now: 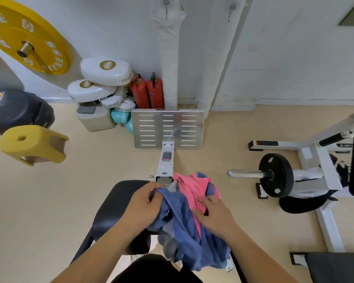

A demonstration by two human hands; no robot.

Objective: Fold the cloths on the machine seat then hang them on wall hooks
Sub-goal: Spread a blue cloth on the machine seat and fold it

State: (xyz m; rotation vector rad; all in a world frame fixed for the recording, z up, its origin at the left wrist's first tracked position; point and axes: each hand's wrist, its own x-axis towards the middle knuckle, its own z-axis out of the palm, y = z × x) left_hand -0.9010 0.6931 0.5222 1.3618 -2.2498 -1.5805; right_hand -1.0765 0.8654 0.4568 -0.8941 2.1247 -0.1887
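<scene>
While the cloths lie heaped on the right half of the black machine seat (112,205), both hands are on the pile. The left hand (145,203) has its fingers curled tight round a bunched edge of the blue cloth (184,231), with the gathered fabric poking out past the knuckles toward the far rim of the seat. From that grip the blue cloth runs down and to the right, spilling over the near edge of the seat. The right hand (215,215) rests on the pink cloth (192,190). Its fingers are bent and close together, pressing into the pink folds, and the thumb lies along the line where pink meets blue. It looks like a pinch of pink fabric between thumb and fingers, though the folds hide the fingertips. The pink cloth sits on top of the heap at its far right side, partly wrapped by blue. A paler grey cloth (168,244) shows under the blue at the near side.

Beyond the seat stands the slotted metal footplate (168,128), and two wall hooks (166,5) are fixed high on the white wall, well apart from the hands. Both hooks are bare. Two red fire extinguishers (147,92) stand in the corner.
</scene>
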